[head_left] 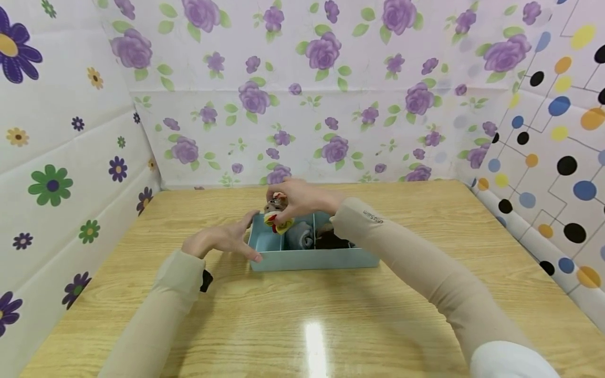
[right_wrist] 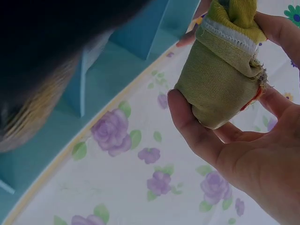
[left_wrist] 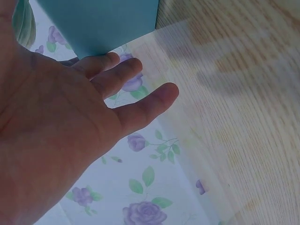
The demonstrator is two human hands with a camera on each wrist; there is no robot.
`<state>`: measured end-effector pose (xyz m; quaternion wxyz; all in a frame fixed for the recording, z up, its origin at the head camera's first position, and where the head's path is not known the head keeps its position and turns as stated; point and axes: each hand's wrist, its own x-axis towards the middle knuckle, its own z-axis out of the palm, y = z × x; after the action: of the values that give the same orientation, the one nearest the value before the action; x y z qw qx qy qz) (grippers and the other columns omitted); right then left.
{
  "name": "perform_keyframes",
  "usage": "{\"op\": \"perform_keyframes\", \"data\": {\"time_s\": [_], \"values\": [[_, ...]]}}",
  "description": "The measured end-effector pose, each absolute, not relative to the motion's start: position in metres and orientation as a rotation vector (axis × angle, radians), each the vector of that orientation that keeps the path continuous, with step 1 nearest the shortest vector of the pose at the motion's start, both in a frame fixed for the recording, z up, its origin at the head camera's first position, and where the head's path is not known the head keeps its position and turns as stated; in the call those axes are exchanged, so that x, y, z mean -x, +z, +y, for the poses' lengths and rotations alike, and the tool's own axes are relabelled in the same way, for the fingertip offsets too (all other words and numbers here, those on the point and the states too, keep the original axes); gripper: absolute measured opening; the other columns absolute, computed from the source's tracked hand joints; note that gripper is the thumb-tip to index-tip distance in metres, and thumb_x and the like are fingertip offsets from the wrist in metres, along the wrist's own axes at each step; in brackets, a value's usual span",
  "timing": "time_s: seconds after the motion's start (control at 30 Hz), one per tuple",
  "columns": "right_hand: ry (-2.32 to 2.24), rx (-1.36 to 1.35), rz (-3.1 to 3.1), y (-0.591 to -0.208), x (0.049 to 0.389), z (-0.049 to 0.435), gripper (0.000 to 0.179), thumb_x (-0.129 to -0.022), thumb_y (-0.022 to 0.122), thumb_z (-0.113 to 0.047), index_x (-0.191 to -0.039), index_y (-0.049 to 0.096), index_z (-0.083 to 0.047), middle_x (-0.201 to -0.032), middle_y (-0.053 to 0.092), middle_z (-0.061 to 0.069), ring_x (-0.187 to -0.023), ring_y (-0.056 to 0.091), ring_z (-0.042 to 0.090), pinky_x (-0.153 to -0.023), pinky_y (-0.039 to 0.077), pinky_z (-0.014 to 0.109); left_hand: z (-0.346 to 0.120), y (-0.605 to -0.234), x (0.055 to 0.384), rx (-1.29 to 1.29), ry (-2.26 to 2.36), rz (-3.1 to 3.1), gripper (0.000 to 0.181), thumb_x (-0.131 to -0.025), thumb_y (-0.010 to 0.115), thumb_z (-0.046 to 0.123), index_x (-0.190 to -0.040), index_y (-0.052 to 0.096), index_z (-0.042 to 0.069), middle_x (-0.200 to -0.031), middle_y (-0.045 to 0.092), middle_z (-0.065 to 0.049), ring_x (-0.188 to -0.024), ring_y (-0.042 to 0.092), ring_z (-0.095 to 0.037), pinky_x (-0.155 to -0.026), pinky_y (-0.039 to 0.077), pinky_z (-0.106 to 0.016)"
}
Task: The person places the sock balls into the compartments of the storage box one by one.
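Note:
My right hand [head_left: 304, 198] grips a rolled-up sock [right_wrist: 222, 70] between thumb and fingers. The sock is brownish with yellow, white and red parts, and it is held over the left part of a light-blue divided box [head_left: 312, 260]. At the box's left end, my left hand [head_left: 227, 239] spans the short side, thumb at the front edge and fingers toward the back corner. Its fingers look fairly straight in the left wrist view, right at the blue wall. A grey-blue rolled sock [head_left: 300, 236] sits in the middle compartment. Right of it lies a dark brown rolled item [head_left: 331, 240], partly behind my right sleeve.
The box stands on a wooden table [head_left: 293, 310] near its far edge. Behind hangs a cloth [head_left: 293, 105] with purple roses. Patterned sheets [head_left: 553, 157] border the sides. My right forearm crosses over the box's right end and hides part of it.

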<state>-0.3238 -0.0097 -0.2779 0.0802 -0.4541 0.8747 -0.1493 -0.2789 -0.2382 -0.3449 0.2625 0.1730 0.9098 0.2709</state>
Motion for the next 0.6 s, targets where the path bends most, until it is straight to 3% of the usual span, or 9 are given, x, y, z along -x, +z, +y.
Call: {"op": "perform_keyframes", "data": {"time_s": [0.2, 0.43, 0.6], "values": [[-0.432, 1.392, 2.590, -0.276, 0.322, -0.019, 0.044, -0.082, 0.077, -0.031, -0.117, 0.059, -0.013, -0.115, 0.062, 0.008, -0.108, 0.049, 0.023, -0.089, 0.045, 0.036, -0.236, -0.342, 0.279, -0.475, 0.729, 2.456, 0.131, -0.076, 0.078, 0.050, -0.152, -0.022, 0.013, -0.161, -0.005, -0.024, -0.149, 0.005, -0.042, -0.115, 0.023, -0.061], [-0.328, 1.350, 2.552, -0.279, 0.319, -0.024, 0.059, -0.085, 0.073, -0.039, -0.135, 0.054, -0.015, -0.136, 0.055, 0.004, -0.126, 0.048, 0.022, -0.106, 0.043, 0.039, -0.233, -0.343, 0.279, -0.452, 0.723, 2.433, 0.132, -0.075, 0.077, 0.052, -0.152, -0.024, 0.017, -0.161, -0.008, -0.022, -0.148, 0.010, -0.044, -0.112, 0.026, -0.063], [-0.305, 1.352, 2.572, -0.281, 0.319, -0.022, 0.050, -0.091, 0.068, -0.027, -0.137, 0.054, -0.012, -0.142, 0.052, 0.006, -0.134, 0.044, 0.025, -0.112, 0.038, 0.041, -0.232, -0.342, 0.278, -0.446, 0.698, 2.441, 0.131, -0.076, 0.077, 0.052, -0.151, -0.025, 0.017, -0.161, -0.006, -0.026, -0.148, 0.009, -0.045, -0.112, 0.026, -0.063]]}}
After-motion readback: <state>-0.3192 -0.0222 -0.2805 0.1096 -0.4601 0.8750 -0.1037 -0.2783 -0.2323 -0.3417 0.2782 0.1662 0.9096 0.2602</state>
